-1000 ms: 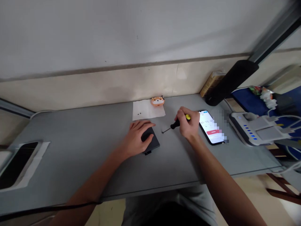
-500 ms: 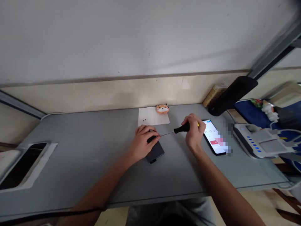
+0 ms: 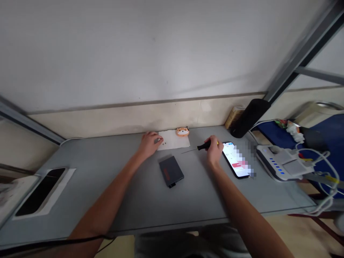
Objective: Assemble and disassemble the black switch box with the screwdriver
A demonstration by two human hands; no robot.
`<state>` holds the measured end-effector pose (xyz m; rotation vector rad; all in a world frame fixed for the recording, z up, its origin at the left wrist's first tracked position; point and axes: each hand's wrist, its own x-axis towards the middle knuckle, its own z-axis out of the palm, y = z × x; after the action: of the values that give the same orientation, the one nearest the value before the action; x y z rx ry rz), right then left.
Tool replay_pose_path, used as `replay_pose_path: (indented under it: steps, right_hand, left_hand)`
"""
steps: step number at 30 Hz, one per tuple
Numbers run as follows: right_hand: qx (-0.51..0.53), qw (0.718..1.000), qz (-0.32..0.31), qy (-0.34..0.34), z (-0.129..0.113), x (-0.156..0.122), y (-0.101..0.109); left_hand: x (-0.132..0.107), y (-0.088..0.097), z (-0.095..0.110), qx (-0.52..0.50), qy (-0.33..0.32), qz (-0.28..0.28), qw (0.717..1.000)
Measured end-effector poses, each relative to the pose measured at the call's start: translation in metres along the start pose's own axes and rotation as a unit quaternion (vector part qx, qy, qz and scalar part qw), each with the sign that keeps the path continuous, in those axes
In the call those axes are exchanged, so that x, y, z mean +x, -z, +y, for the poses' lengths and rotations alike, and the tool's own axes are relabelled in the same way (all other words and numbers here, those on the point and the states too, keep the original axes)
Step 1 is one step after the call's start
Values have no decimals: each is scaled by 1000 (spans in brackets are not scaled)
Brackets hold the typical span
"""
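Note:
My right hand (image 3: pixel 214 150) is wrapped round the black and yellow handle of a screwdriver (image 3: pixel 203 146), whose thin shaft points left above the desk. My left hand (image 3: pixel 150 144) is at the left edge of a white paper sheet (image 3: pixel 176 143), thumb and fingers drawn together. Whatever may be between those fingertips is too small to make out. Tiny dark screws (image 3: pixel 164 143) lie on the paper just beside them. A flat dark drive-like case (image 3: pixel 171 171) with red lettering lies on the desk between my forearms, touched by neither hand. A small connector sticks out at its near end.
An orange animal-faced case (image 3: pixel 182 131) sits on the paper. To the right are a lit phone (image 3: pixel 236 160), a white power strip (image 3: pixel 279 163), a black cylinder (image 3: pixel 249 118) and a box (image 3: pixel 234 116). A dark-screened device (image 3: pixel 40 191) lies at the left of the grey desk (image 3: pixel 107 193).
My left hand has let go of the dark case and moved up and left to the paper. The screwdriver, still in my right hand, is away from the case, which now shows fully.

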<state>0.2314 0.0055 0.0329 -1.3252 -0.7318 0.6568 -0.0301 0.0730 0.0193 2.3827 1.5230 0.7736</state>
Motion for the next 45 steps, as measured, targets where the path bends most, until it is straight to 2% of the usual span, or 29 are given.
replay_pose_path:
  steps: [3, 6, 11, 14, 15, 17, 20, 24, 26, 30, 33, 37, 42, 45]
  right_hand:
    - [4, 1000, 11, -7, 1, 2, 1]
    - [9, 1000, 14, -1, 0, 3, 2]
    - [23, 999, 26, 1, -4, 4, 3]
    - [30, 999, 39, 6, -9, 1, 3]
    - [30, 999, 36, 14, -11, 0, 3]
    - [26, 999, 25, 40, -14, -3, 4]
    - [8, 995, 17, 99, -19, -7, 6]
    - [-39, 980, 28, 193, -23, -6, 12]
    - [-63, 971, 10, 229, -24, -4, 18]
    - [-125, 952, -63, 274, -28, 1, 30]
    - [-165, 933, -141, 287, -32, 2, 35]
    - [-188, 904, -227, 309, -35, -4, 35]
    - [-203, 879, -251, 352, -34, -11, 29]
    - [-189, 880, -248, 359, -32, -11, 26]
  left_hand:
    - [8, 0, -3, -12, -23, -20, 999]
    - [6, 3, -3, -27, -31, -40, 998]
    - [-19, 24, 0, -54, 3, -31, 998]
    - [-45, 33, 9, -134, 6, -107, 985]
    - [-52, 34, 14, -157, -6, -155, 975]
    - [-65, 30, 25, -178, -32, -213, 960]
    - [-73, 17, 42, -142, -49, -214, 965]
    - [-76, -4, 60, -80, -41, -158, 983]
    - [-79, -9, 65, -59, -37, -153, 986]
    - [-83, -6, 65, -55, -71, -186, 978]
    - [-83, -2, 63, -57, -109, -190, 974]
    - [-82, -7, 63, -75, -107, -201, 971]
    - [-81, -12, 60, -63, -108, -172, 977]
    - [-80, -9, 58, -81, -130, -178, 972]
